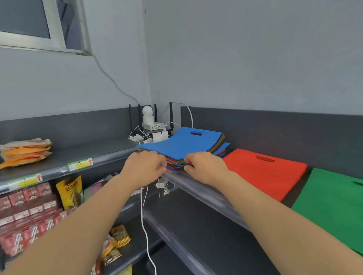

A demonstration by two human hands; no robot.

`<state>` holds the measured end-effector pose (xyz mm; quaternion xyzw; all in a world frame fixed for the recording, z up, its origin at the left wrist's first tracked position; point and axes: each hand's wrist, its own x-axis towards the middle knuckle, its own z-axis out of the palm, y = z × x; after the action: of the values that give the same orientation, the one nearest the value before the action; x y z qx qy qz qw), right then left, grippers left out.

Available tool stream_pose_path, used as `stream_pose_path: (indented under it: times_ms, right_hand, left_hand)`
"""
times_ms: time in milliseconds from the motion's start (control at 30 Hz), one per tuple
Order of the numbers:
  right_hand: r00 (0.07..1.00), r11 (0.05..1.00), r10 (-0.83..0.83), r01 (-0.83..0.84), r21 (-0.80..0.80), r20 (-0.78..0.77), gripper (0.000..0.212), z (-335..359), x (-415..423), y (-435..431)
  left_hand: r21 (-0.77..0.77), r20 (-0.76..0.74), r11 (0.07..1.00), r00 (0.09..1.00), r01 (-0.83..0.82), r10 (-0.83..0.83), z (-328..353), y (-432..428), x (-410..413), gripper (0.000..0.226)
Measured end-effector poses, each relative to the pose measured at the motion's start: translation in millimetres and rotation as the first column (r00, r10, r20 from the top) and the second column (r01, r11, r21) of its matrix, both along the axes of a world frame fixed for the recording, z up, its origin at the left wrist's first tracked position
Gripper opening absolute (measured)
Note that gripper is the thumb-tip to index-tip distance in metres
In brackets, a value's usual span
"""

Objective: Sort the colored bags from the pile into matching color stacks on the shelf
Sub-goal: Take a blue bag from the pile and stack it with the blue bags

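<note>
A pile of flat coloured bags [183, 145] lies in the corner of the top shelf [203, 191], with a blue bag uppermost and red, green and orange edges showing beneath. My left hand [145, 168] grips the pile's near left edge, fingers curled around it. My right hand [203, 166] pinches the near edge of the pile just to the right. To the right on the same shelf lies a red bag stack [265, 172], and further right a green bag stack [338, 210].
A router, a small white camera and chargers [152, 126] with loose white cables [145, 224] sit behind the pile. Orange and cream packets [23, 152] lie on the left shelf. Snack packs and red boxes [25, 212] fill the lower left shelves.
</note>
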<state>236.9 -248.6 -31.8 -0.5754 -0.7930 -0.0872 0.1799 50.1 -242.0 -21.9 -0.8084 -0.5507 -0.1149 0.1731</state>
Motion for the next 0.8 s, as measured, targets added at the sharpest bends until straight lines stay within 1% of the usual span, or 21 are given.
stream_pose_path:
  times_ms: [67,167,233,333,433,500,567,700,800]
  right_hand:
    - [0.999,0.999,-0.029,0.029,-0.014,-0.015,0.033,-0.7,-5.3,22.0]
    - [0.998,0.999,-0.035,0.034,-0.034,-0.046,0.04,1.6,-13.4,54.5]
    - [0.998,0.999,-0.015,0.012,-0.035,-0.062,0.044,1.7,-21.4,75.5]
    - [0.997,0.996,0.019,-0.025,-0.08,-0.071,0.045,2.8,-33.1,105.8]
    - [0.999,0.984,0.043,-0.047,-0.17,-0.026,0.044,5.9,-42.4,132.1]
    - [0.999,0.974,0.048,-0.049,-0.222,-0.01,0.045,8.7,-48.7,145.2]
    - [0.999,0.963,0.05,-0.045,-0.267,0.013,0.048,10.0,-54.2,155.2]
    - [0.997,0.939,0.026,0.001,-0.345,0.074,0.061,12.2,-60.4,171.1]
    - [0.992,0.934,-0.016,0.059,-0.352,0.122,0.06,13.1,-65.9,178.6]
  left_hand:
    - [0.069,0.025,0.997,0.999,0.032,-0.034,-5.1,22.6,-5.7,0.024]
    - [0.252,0.129,0.966,0.988,0.054,-0.088,-12.5,57.3,-14.2,0.025]
    - [0.3,0.148,0.952,0.983,0.06,-0.109,-15.1,79.9,-19.2,0.028]
    - [0.204,0.134,0.976,0.986,0.073,-0.101,-16.0,110.6,-26.0,0.033]
    - [0.089,0.064,0.991,0.992,0.102,-0.108,-11.6,137.0,-31.8,0.04]
    - [0.012,0.045,0.992,0.991,0.124,-0.125,-10.0,152.9,-34.4,0.042]
    - [-0.053,0.018,0.986,0.987,0.158,-0.157,-11.7,166.2,-35.5,0.044]
    - [-0.16,-0.012,0.96,0.972,0.232,-0.237,-13.2,199.0,-41.1,0.048]
    - [-0.238,-0.07,0.936,0.956,0.261,-0.284,-10.1,227.1,-46.7,0.049]
